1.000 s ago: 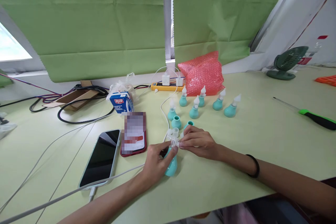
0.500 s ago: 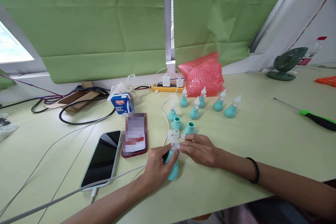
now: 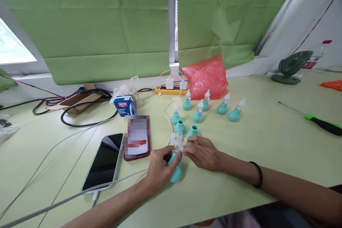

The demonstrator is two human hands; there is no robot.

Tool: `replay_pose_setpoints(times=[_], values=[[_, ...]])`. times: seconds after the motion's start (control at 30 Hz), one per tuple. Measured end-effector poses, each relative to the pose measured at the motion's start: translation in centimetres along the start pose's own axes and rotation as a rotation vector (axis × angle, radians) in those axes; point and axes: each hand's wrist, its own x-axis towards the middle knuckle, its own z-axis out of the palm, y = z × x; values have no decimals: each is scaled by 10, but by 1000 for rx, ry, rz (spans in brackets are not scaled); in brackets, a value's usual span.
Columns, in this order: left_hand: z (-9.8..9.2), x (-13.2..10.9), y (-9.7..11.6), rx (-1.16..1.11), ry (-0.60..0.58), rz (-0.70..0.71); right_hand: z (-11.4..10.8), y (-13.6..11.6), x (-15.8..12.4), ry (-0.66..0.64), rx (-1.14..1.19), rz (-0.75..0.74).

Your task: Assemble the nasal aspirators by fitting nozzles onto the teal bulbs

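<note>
My left hand is wrapped round a teal rubber bulb that stands on the pale green table. My right hand pinches a small clear plastic tip at the bulb's neck. Just beyond my fingers lie loose clear tips and two open teal bulbs without tips. Farther back stand several teal bulbs fitted with white tips.
Two phones lie to the left, with a white charging cable across the front. A milk carton, black cables, a power strip and pink bubble wrap sit behind. A green-handled screwdriver and a small fan lie right.
My hands and the bulb have barely shifted; the right hand slid slightly nearer, uncovering the open teal bulb behind it. The view tilted a little.
</note>
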Motion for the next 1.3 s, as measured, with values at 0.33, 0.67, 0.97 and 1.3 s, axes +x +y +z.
replay_pose_setpoints(times=[0.33, 0.67, 0.97, 1.3], values=[[0, 0, 0, -47, 15, 2, 1, 0, 0, -1, 20, 32], [1, 0, -1, -62, 9, -7, 0, 0, 2, 3, 47, 57], [1, 1, -1, -67, 13, -31, 0, 1, 2, 45, 89, 106], [2, 2, -3, -121, 32, -64, 4, 2, -3, 143, 144, 116]])
